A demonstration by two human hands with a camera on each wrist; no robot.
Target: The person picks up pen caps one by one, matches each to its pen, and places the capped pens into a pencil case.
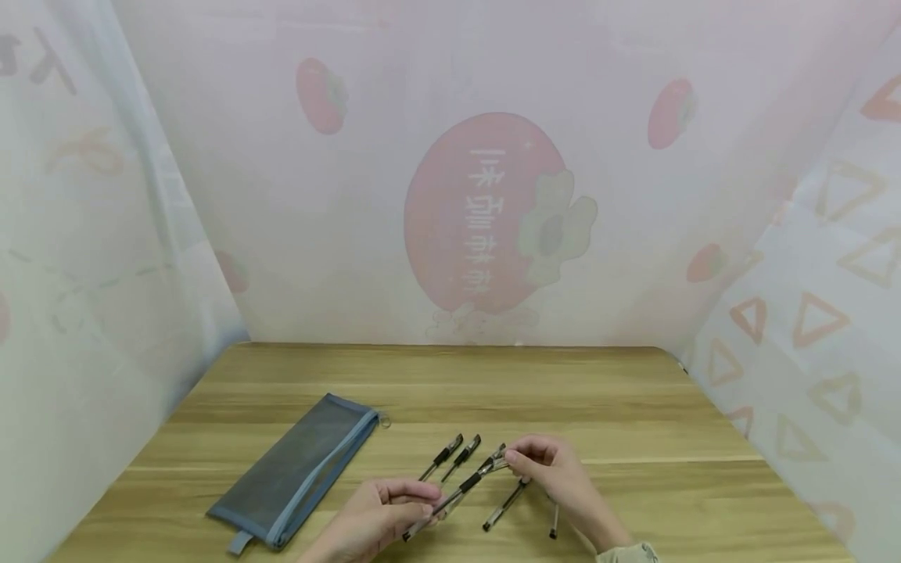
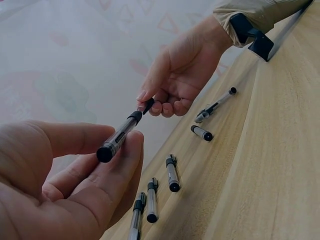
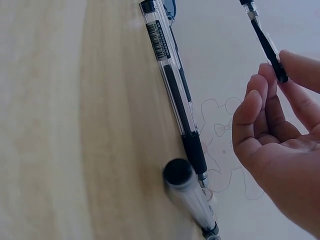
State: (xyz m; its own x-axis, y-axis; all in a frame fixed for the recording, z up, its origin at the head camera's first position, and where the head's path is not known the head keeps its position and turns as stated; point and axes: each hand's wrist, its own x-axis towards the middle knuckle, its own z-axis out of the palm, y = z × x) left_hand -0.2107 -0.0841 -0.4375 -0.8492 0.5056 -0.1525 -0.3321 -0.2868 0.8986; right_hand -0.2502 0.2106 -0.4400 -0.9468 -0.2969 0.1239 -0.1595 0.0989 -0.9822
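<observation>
Both hands have a grip on one clear-and-black pen point(image 1: 470, 482), lower middle of the head view: the left hand point(image 1: 376, 518) pinches the barrel near its lower-left end, the right hand point(image 1: 559, 475) pinches the upper-right end between thumb and finger. Around them, more pens point(image 1: 464, 454) lie on the wood-grain table point(image 1: 598, 399). Over at lower left sits a grey zip pouch point(image 1: 285, 461) with blue trim, lying slantwise.

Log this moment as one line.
left hand: holds gel pen; right hand: pinches cap at tip end; other gel pens, mesh zipper pouch: on table
</observation>
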